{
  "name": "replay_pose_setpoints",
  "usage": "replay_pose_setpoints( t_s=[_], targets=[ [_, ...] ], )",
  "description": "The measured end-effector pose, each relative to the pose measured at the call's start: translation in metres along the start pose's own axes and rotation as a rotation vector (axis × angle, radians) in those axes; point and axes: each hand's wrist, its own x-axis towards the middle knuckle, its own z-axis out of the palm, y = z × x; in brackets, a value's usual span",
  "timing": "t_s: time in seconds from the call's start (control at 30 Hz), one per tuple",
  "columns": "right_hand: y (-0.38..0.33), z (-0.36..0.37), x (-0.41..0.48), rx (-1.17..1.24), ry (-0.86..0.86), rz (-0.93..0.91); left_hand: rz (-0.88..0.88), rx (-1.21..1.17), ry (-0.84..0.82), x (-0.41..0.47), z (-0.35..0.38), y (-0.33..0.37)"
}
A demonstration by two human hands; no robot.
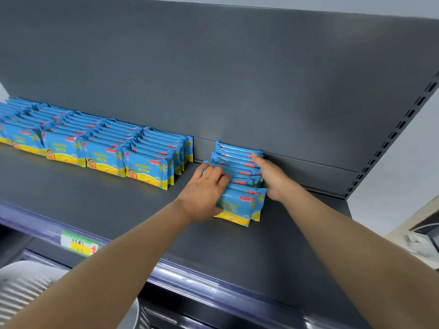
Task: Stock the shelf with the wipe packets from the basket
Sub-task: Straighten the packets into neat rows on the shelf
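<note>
While we hold the row of wipe packets [240, 186] upright at the back of the shelf [95, 198], our left hand [204, 188] curls over its left edge, our right hand [270, 179] presses flat, fingers straight, against its right; packet print and price tag [79, 245] unreadable

Just the one view for me here, the head cam, so there's no second angle to overlap with. It sits above the front edge of the shelf [95, 198], facing forward and tilted down onto the deck, with the grey back panel [213, 67] filling the top half. Wide lens, so straight edges bend. It's close in: both forearms run up from the bottom, left hand [204, 188] and right hand [273, 179] meet just right of centre at the wipe packets [240, 205], price tag [79, 245] low left.
</note>
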Motion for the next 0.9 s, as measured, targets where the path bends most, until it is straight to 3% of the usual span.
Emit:
replay_pose_setpoints(
  t_s=[0.17,0.5,0.7,0.9],
  targets=[
    [-0.005,0.014,0.008,0.081,-0.099,-0.01,-0.031,0.048,-0.022,-0.002,-0.001,-0.023],
    [-0.01,0.042,0.017,0.087,-0.103,0.006,0.021,0.113,-0.073,-0.01,-0.001,-0.059],
    [-0.011,0.054,0.014,0.047,-0.043,0.036,0.04,0.129,-0.06,-0.017,0.003,-0.063],
    [0.004,0.054,0.002,0.006,0.148,-0.028,0.035,0.113,-0.023,-0.015,0.007,-0.064]
  ],
)
